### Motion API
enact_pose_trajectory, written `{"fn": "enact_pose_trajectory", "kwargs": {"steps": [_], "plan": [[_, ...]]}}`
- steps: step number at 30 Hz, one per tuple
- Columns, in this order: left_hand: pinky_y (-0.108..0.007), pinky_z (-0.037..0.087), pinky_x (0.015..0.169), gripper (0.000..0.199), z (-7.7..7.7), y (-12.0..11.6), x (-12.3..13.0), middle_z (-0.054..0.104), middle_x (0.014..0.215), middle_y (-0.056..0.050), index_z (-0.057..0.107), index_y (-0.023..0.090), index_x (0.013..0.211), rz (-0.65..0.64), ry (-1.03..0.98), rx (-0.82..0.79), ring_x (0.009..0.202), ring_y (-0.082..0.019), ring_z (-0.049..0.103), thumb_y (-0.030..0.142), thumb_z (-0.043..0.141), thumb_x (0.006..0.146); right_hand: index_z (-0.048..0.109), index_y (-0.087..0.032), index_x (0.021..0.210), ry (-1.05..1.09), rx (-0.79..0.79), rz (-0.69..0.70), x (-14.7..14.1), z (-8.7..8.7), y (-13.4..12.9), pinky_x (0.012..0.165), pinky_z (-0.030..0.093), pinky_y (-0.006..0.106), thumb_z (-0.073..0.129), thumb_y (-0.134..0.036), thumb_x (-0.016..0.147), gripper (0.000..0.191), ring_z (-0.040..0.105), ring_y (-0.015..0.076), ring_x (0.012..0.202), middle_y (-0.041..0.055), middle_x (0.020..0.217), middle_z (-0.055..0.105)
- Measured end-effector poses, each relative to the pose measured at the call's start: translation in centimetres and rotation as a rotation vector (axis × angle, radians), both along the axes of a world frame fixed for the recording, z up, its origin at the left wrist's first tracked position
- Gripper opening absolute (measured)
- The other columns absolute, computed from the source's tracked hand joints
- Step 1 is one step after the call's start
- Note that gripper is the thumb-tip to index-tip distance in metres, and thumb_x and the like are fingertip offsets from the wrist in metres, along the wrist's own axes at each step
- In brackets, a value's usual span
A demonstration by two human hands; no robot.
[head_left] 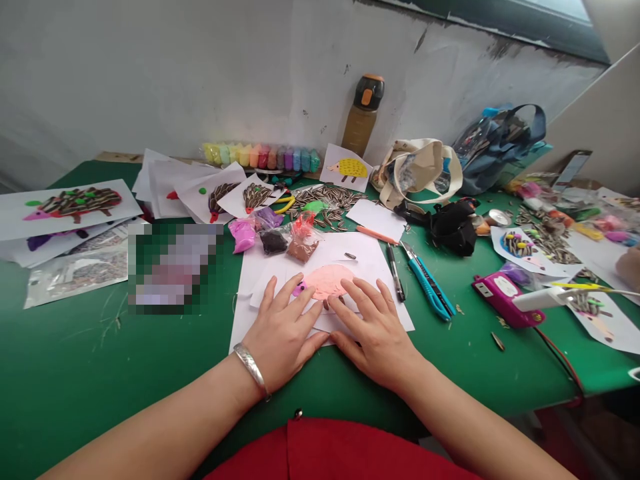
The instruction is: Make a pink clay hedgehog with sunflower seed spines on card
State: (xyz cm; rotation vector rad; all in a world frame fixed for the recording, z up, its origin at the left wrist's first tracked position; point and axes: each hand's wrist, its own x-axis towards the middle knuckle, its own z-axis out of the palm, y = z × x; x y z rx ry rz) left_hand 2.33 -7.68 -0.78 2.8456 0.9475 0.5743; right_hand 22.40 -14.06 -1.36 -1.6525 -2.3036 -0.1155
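My left hand (285, 327) lies flat with spread fingers on the left side of a white paper sheet (260, 293). On the other side, my right hand (370, 327) rests the same way, fingers apart. Between and beyond my fingertips is a flat hedgehog shape of pink clay (329, 283), with a purple snout at its left and small dark feet below. My fingers cover part of its lower edge. A single sunflower seed (350, 256) lies on the paper above it. Bags of brown clay (303, 250), black clay (274, 241) and pink clay (243, 236) sit at the paper's upper left.
A blue utility knife (430, 283) and a black pen (396, 273) lie right of the paper. Behind are a pile of sunflower seeds (330, 199) and a bottle (363, 117). A magenta device (505, 300) stands right; finished seed hedgehog pictures (75, 203) lie left. Another person's hand (629, 270) shows far right.
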Motion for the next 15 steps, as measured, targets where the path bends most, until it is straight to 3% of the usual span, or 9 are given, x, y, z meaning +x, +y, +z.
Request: {"fn": "enact_pose_trajectory", "kwargs": {"steps": [15], "plan": [[-0.069,0.023,0.109,0.041,-0.13,-0.01,0.22,0.056,0.136,-0.014,0.063,0.019,0.124,0.029,0.053,-0.019,0.135,-0.041,0.036,0.041,0.050,0.091,0.051,-0.025,0.136,0.005,-0.073,-0.011,0.12,0.04,0.13,0.114,0.019,0.060,0.048,-0.042,0.094,0.046,0.031,0.0322,0.138,0.0109,0.149,0.041]]}}
